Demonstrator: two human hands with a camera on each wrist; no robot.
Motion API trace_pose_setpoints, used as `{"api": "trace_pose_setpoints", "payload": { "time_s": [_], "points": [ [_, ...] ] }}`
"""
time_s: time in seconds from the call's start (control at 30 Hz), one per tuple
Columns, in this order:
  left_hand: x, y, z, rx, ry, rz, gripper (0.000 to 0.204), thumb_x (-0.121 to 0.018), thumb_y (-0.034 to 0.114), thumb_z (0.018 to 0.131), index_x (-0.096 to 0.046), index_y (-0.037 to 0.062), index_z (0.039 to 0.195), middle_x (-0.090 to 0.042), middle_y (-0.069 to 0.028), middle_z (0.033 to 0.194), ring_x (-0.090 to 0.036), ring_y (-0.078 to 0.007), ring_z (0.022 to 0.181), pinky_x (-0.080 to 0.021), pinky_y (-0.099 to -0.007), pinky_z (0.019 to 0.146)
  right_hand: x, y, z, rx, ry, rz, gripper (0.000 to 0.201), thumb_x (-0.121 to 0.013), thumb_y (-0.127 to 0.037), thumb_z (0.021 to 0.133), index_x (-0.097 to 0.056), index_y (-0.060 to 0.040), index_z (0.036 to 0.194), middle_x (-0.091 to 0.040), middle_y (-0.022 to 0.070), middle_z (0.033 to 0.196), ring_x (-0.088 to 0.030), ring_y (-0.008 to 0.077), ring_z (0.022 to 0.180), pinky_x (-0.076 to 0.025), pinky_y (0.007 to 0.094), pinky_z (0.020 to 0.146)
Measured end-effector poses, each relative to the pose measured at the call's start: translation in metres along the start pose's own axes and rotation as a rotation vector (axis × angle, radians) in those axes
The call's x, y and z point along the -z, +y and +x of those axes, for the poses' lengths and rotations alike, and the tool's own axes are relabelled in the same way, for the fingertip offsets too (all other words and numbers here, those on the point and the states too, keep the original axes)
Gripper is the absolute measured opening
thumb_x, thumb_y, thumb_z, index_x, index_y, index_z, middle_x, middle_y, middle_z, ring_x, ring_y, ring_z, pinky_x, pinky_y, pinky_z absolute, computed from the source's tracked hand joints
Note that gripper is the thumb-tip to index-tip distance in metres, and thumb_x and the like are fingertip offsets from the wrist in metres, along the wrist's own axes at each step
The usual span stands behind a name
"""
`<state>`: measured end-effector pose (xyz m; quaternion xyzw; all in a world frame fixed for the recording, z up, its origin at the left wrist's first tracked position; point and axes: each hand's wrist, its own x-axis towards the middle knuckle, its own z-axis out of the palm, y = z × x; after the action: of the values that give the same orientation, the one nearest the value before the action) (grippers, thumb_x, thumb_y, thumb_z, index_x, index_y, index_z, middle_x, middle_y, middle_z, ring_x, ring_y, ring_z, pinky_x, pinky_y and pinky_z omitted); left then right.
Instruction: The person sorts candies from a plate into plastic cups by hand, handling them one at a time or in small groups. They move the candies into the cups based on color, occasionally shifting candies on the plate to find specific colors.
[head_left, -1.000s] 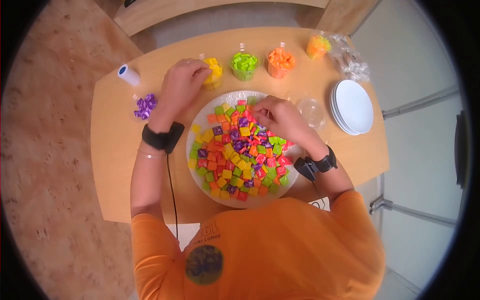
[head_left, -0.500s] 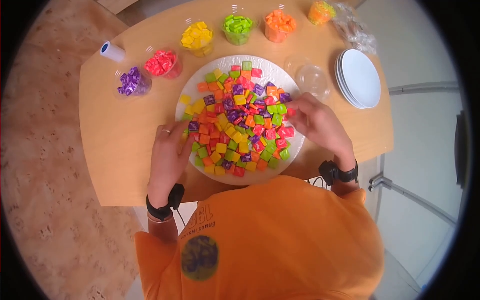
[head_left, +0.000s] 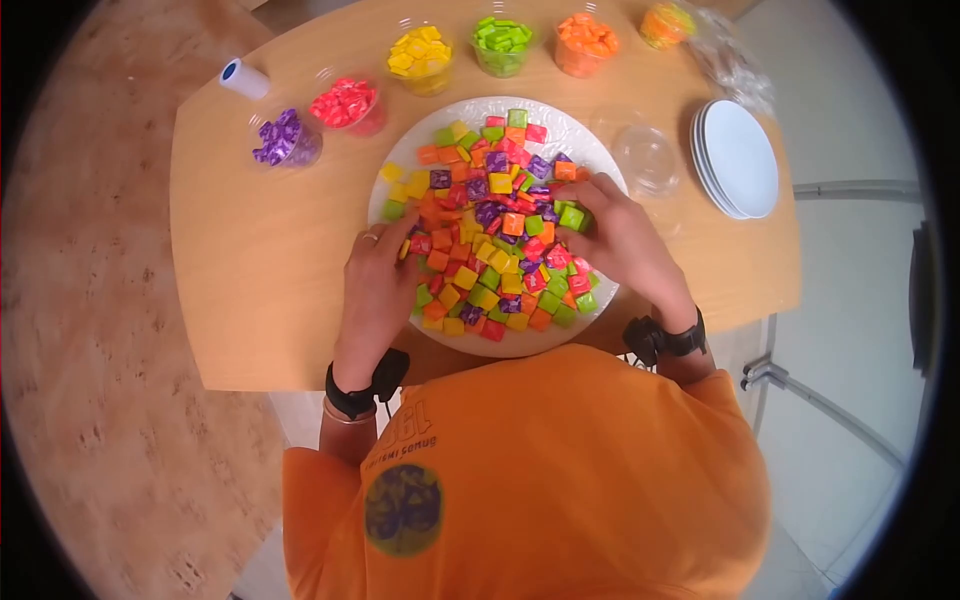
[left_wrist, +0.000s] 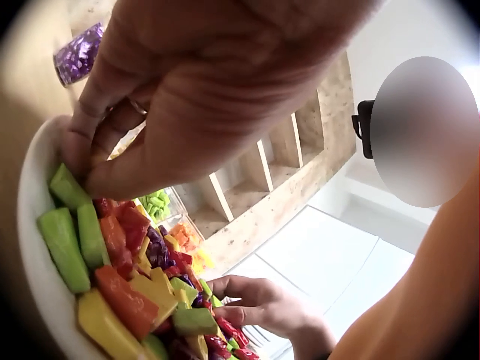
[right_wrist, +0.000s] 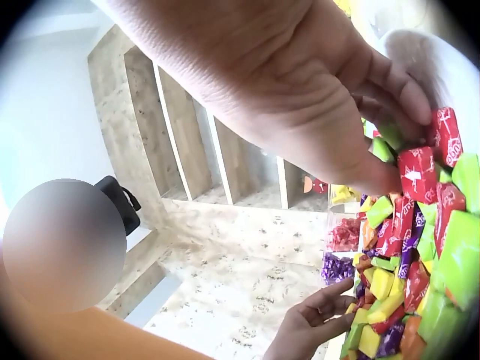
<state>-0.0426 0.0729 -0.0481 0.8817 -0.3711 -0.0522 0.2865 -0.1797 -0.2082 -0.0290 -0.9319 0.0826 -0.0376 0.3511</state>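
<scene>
A large white plate (head_left: pixel 560 110) carries a spread pile of wrapped candies (head_left: pixel 480 250) in purple, red, yellow, green and orange. At its left side, my left hand (head_left: pixel 380 285) reaches over the rim with bent fingers, beside a yellow candy. In the left wrist view its fingertips and thumb come down at a green candy (left_wrist: pixel 67 187). On the right side of the pile, my right hand (head_left: pixel 630 240) spreads its fingers and thumb over the candies. Its thumb touches a red candy (right_wrist: pixel 417 174) in the right wrist view, while its other fingertips are partly hidden.
Along the back stand clear cups of purple (head_left: pixel 285 140), red (head_left: pixel 347 105), yellow (head_left: pixel 419 55), green (head_left: pixel 502 45) and orange candies (head_left: pixel 585 45). A white roll (head_left: pixel 245 78) lies back left. Stacked white dishes (head_left: pixel 740 160) and a clear container (head_left: pixel 645 160) occupy the right, near crumpled plastic (head_left: pixel 730 60).
My left hand has come back from the yellow cup to the plate's left side. My right hand has moved from the pile's far side to its right side. The head view has shifted.
</scene>
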Motion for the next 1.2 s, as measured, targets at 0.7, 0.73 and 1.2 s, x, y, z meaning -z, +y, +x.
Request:
{"api": "trace_pose_setpoints", "payload": {
  "time_s": [0.7, 0.73, 1.2],
  "points": [
    [0.006, 0.031, -0.03, 0.201, -0.109, 0.172, 0.036, -0.074, 0.021, 0.089, -0.065, 0.0045, 0.12, -0.065, -0.0185, 0.098, -0.069, -0.038, 0.08, -0.056, -0.0468, 0.067, 0.005, -0.008, 0.005, -0.004, -0.015, 0.246, 0.022, -0.074, -0.008, 0.085, -0.064, -0.0037, 0.104, -0.062, 0.0144, 0.099, -0.064, 0.0325, 0.09, -0.052, 0.0418, 0.079],
    [0.005, 0.033, -0.029, 0.194, -0.107, 0.175, 0.036, -0.074, 0.021, 0.089, -0.065, 0.0045, 0.12, -0.065, -0.0185, 0.098, -0.069, -0.038, 0.08, -0.056, -0.0468, 0.067, 0.0, -0.009, 0.007, 0.055, -0.02, 0.205, 0.023, -0.072, -0.008, 0.086, -0.063, -0.0038, 0.106, -0.063, 0.0157, 0.1, -0.064, 0.0346, 0.093, -0.053, 0.0443, 0.081],
    [0.021, 0.037, -0.01, 0.21, -0.139, -0.131, 0.025, -0.079, 0.007, 0.082, -0.071, 0.0019, 0.106, -0.067, -0.0124, 0.09, -0.069, -0.0215, 0.076, -0.057, -0.0337, 0.064, 0.0, -0.024, 0.015, 0.065, -0.227, 0.043, 0.03, -0.071, -0.01, 0.084, -0.059, -0.0031, 0.111, -0.066, 0.0178, 0.109, -0.062, 0.0428, 0.107, -0.051, 0.0496, 0.089]
  ]
}}
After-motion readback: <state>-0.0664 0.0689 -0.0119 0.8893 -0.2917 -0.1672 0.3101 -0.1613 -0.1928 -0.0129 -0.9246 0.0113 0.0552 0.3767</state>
